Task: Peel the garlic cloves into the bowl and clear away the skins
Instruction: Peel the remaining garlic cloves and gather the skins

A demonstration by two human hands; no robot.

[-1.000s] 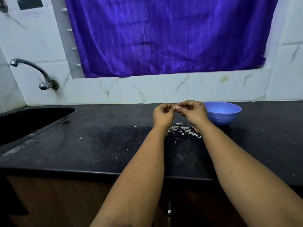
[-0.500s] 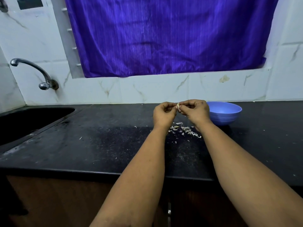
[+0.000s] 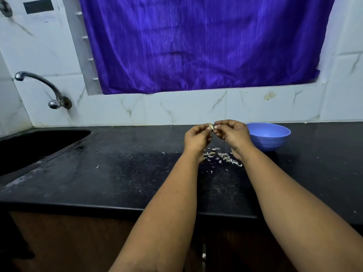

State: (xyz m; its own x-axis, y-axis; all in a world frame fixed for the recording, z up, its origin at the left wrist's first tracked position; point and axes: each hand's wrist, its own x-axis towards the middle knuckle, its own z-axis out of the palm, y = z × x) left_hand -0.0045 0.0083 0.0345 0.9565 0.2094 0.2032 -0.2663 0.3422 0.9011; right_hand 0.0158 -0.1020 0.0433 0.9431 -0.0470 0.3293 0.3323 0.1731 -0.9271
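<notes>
Many skins [image 3: 222, 157] already lie scattered on the surface [image 3: 117, 173] toward its back edge, below the raised hands, so some peeling looks done while none of the clearing has started. Above them the left hand [image 3: 197, 139] pinches a clove [image 3: 210, 127] at its fingertips, and the right hand [image 3: 233, 133], fingers curled, pinches at something pale just beside it, apparently skin. Farther back and right, the bowl [image 3: 269, 138] stands by the back edge; its contents are hidden.
</notes>
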